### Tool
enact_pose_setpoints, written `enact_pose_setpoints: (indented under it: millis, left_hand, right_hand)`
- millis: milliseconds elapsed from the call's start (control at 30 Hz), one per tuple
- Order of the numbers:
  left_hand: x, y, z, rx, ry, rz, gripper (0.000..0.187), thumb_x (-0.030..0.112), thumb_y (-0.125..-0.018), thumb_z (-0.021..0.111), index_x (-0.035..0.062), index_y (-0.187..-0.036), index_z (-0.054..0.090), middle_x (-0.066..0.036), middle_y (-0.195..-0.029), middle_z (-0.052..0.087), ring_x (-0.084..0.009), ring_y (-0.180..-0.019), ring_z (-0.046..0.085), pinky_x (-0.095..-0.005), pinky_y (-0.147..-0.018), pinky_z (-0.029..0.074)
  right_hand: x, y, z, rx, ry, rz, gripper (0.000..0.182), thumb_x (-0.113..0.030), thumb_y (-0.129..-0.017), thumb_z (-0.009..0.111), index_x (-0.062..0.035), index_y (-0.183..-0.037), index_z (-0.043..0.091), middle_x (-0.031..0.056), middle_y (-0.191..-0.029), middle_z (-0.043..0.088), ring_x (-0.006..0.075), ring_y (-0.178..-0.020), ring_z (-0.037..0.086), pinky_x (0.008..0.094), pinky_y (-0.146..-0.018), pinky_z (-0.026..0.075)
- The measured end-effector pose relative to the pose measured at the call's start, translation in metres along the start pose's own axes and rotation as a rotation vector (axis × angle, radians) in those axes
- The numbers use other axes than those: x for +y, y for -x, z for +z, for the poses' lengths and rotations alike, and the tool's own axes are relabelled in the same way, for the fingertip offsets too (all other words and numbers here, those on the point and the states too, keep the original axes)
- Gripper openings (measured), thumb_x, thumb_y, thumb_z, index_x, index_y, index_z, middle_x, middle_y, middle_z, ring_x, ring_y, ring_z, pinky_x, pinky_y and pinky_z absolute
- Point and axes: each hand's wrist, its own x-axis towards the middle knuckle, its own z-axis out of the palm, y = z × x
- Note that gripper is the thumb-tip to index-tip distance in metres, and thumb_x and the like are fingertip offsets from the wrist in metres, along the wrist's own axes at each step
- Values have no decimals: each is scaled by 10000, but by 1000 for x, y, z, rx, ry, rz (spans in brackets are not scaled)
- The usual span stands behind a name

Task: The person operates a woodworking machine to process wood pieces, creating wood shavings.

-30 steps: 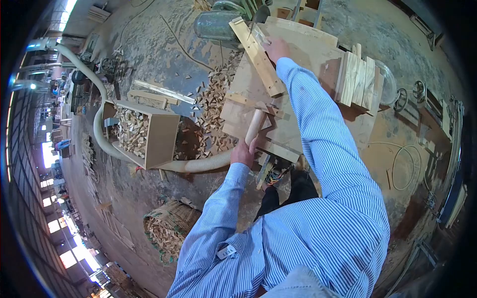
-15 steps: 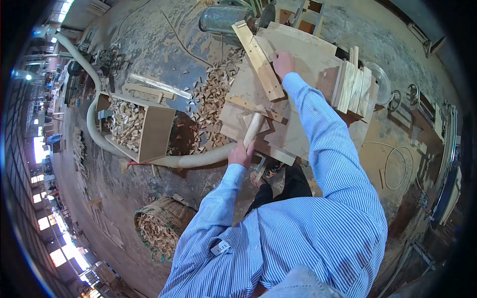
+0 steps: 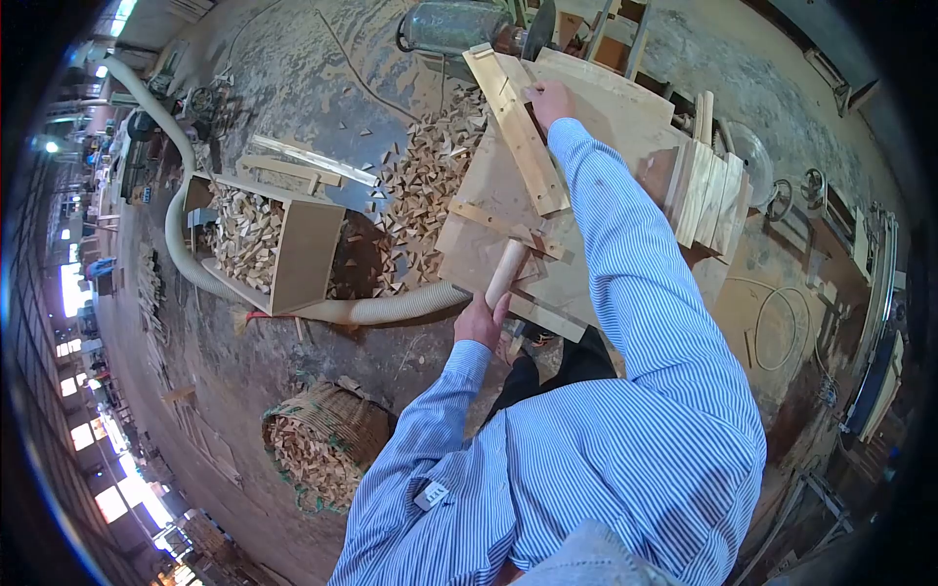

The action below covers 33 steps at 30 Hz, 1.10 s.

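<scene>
My left hand (image 3: 477,322) is wrapped around a pale round wooden handle (image 3: 506,269), whose far end meets a wooden strip (image 3: 493,223) on the plywood worktable (image 3: 479,256). At the far side of the table, my right hand (image 3: 552,103) is closed, with its fingertips against a light piece of wood (image 3: 515,71). That piece lies along a long wooden fence board (image 3: 518,132) fixed across the table. Just past my right fingers stands a dark round saw blade (image 3: 540,29), next to a green motor (image 3: 454,27).
Cut wooden triangles (image 3: 430,186) are heaped left of the table. Offcuts fill a wooden box (image 3: 311,259) and a wicker basket (image 3: 347,420). A ribbed hose (image 3: 391,308) runs along the floor. Stacked wood blocks (image 3: 705,190) stand on the table's right.
My right hand has moved forward along the fence board with the wood piece, closer to the blade. My left hand keeps its grip on the handle. The view has shifted slightly.
</scene>
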Motion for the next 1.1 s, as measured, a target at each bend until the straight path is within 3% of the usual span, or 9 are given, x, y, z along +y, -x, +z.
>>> enact_pose_setpoints:
  millis: [333,400,733,833,933,1033,1100]
  left_hand:
    - [14,-17,5,59,13,48,600,601,-1001,528,0,-990,537,-289,-860,693,-494,-838,681,-571,-732,533]
    - [19,-25,7,62,-5,59,584,588,-1004,534,4,-994,535,-286,-842,691,-494,-821,681,-574,-725,531]
    - [42,-62,17,124,-6,85,581,584,-1010,528,3,-1020,533,-290,-814,685,-492,-816,684,-575,-709,529]
    - [50,-65,14,111,-5,82,601,598,-1009,518,-2,-1034,533,-293,-814,685,-495,-818,682,-576,-711,529]
    - [53,-66,14,107,-14,83,612,604,-1009,510,-7,-1039,534,-296,-819,685,-500,-817,678,-579,-705,528]
    - [52,-65,12,127,12,82,542,534,-1014,551,-6,-1038,569,-301,-846,686,-510,-811,662,-567,-702,519]
    - [48,-61,13,133,-25,88,544,535,-1013,549,-8,-1036,567,-302,-846,685,-510,-816,662,-575,-711,518]
  right_hand:
    - [6,-22,-5,-19,-38,14,256,-342,-884,745,-105,-961,807,195,-1001,746,383,-939,704,483,-875,542]
    - [8,-31,-8,-19,6,-21,264,-318,-908,740,-81,-1007,796,174,-947,757,343,-874,719,445,-834,551]
    - [14,-68,-19,17,6,-31,268,-351,-892,736,-106,-974,807,161,-941,758,352,-889,715,459,-847,543]
    - [15,-70,-23,-1,3,-27,274,-344,-892,728,-117,-1029,800,157,-965,758,354,-921,711,453,-872,540]
    - [18,-62,-22,111,-8,-45,287,-317,-887,711,-131,-1095,783,148,-1046,755,345,-977,704,451,-899,537]
    - [20,-53,-32,169,-26,-76,275,-278,-849,736,-110,-1062,783,186,-1058,736,364,-963,702,487,-891,544]
    - [26,-47,-38,220,113,-92,324,-260,-858,722,-90,-1131,754,219,-1161,687,387,-1052,671,487,-924,535]
